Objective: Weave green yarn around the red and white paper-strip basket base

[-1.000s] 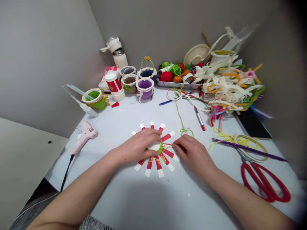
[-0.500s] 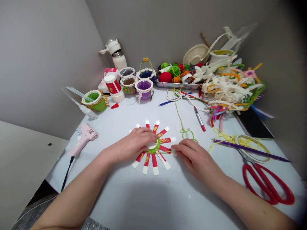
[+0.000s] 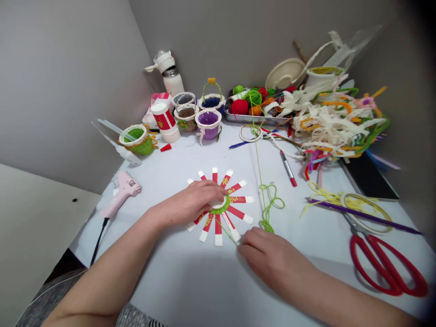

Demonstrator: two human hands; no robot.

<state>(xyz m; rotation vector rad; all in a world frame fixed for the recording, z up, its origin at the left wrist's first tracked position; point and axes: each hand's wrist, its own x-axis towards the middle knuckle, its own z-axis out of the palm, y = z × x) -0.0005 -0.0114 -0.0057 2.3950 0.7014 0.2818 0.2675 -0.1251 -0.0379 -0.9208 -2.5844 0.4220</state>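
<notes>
A paper cup cut into red and white strips (image 3: 239,199) lies splayed flat like a sun on the table, with green yarn woven in a ring (image 3: 220,209) around its white base. My left hand (image 3: 199,200) rests over its left side, fingers curled onto the base and holding it. Low and to the right, my right hand (image 3: 264,247) pinches the green yarn strand (image 3: 227,234), which runs taut from the ring across the lower strips. Loose loops of green yarn (image 3: 270,204) lie just beyond the right hand and trail back to a tray.
Red-handled scissors (image 3: 384,263), a purple pencil-like stick (image 3: 364,215) and yellow yarn lie at right. A pink glue gun (image 3: 121,193) is at left. Small yarn-trimmed baskets (image 3: 208,126), a tray of yarn balls (image 3: 259,119) and a heap of lace trimmings (image 3: 334,122) stand behind.
My right hand has moved down toward me, pulling the green yarn from the cup's right side to its lower right. My left hand stays on the cup.
</notes>
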